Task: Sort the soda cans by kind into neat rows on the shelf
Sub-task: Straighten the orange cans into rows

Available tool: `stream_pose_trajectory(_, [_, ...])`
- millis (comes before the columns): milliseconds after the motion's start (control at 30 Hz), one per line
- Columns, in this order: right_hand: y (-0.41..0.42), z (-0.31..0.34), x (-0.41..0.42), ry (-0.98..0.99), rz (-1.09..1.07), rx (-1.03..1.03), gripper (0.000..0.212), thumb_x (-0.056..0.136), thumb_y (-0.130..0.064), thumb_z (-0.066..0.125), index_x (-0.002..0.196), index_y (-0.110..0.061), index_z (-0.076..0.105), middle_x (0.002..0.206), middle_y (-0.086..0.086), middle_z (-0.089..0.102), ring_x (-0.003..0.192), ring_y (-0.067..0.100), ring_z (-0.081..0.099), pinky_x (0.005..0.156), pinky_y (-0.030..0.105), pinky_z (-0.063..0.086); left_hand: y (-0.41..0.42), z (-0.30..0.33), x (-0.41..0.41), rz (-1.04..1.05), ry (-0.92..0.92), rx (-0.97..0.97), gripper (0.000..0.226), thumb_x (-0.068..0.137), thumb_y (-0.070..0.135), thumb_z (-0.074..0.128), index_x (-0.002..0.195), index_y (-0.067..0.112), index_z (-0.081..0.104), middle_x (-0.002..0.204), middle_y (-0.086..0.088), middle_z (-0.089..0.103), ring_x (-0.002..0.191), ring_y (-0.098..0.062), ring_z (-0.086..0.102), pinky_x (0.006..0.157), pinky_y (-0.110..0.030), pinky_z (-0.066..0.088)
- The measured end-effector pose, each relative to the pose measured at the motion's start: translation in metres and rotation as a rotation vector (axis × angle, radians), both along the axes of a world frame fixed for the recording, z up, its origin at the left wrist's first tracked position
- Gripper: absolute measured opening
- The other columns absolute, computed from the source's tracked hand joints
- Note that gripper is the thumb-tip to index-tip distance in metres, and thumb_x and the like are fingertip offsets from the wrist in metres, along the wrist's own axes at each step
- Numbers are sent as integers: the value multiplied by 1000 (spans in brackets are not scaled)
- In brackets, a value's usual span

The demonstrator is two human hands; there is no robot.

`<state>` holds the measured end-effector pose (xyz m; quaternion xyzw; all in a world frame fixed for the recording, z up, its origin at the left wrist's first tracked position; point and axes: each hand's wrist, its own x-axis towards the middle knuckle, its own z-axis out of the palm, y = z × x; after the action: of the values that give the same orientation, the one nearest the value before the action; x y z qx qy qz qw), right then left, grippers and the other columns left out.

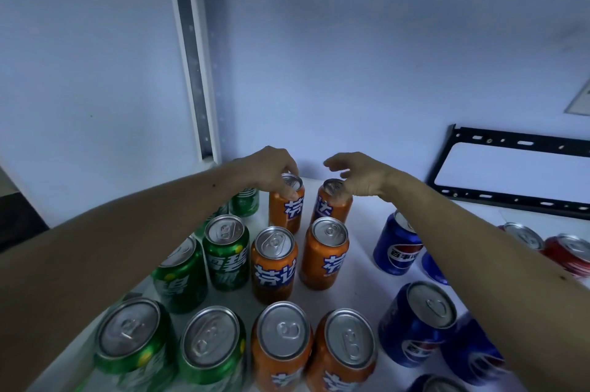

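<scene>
Orange soda cans stand in two columns down the middle of the white shelf (pixel 360 233). My left hand (pixel 274 172) grips the rim of the far left orange can (pixel 287 209). My right hand (pixel 357 176) hovers over the far right orange can (pixel 332 204), fingers spread, its thumb side touching the can's top. Closer to me stand two more pairs of orange cans (pixel 324 252). Green cans (pixel 226 252) fill two columns on the left. Blue cans (pixel 397 246) stand loosely on the right, partly hidden by my right forearm.
Two red cans (pixel 566 252) sit at the far right edge. A black metal bracket (pixel 510 166) leans at the back right. A white slotted upright (pixel 194 53) rises at the back left against the wall. Bare shelf lies between the orange and blue cans.
</scene>
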<state>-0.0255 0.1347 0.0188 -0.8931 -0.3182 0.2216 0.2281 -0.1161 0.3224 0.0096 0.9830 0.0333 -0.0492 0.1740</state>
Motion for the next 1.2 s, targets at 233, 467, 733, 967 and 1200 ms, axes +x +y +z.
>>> stream_pose_trajectory(233, [3,2,-6,-164,-28,-150,57,74,-32,80,119,-3,62,117,13,64,98,29,64,76,36,58,-2,1,2,-18,20,-2,56,76,33,76,126,15,59,127,-3,61,111,-21,56,90,-34,47])
stream_pose_trajectory(467, [0,2,-8,-208,-26,-174,67,74,-38,78,129,-9,55,128,8,57,110,27,58,79,34,54,-5,3,6,14,63,11,76,70,44,79,135,20,49,134,-3,53,120,-21,51,89,-29,40])
stream_pose_trajectory(733, [0,4,-11,-231,-17,-182,54,73,-31,80,117,-3,64,113,12,68,91,25,66,62,25,53,-9,7,5,-64,52,7,55,73,31,79,124,17,62,125,-1,62,109,-19,57,89,-34,46])
stream_pose_trajectory(967, [2,8,-15,-245,-7,-233,56,72,-31,81,117,-1,65,111,14,68,88,25,67,53,21,47,-8,3,2,-95,22,1,54,75,31,77,124,16,62,123,-2,63,107,-19,58,84,-29,44])
stream_pose_trajectory(1200, [-1,7,-15,-299,6,-294,56,74,-30,80,120,-2,63,116,13,66,99,26,64,68,27,46,-10,2,3,-109,30,-4,54,75,31,77,124,14,62,122,-3,64,106,-20,59,85,-30,46])
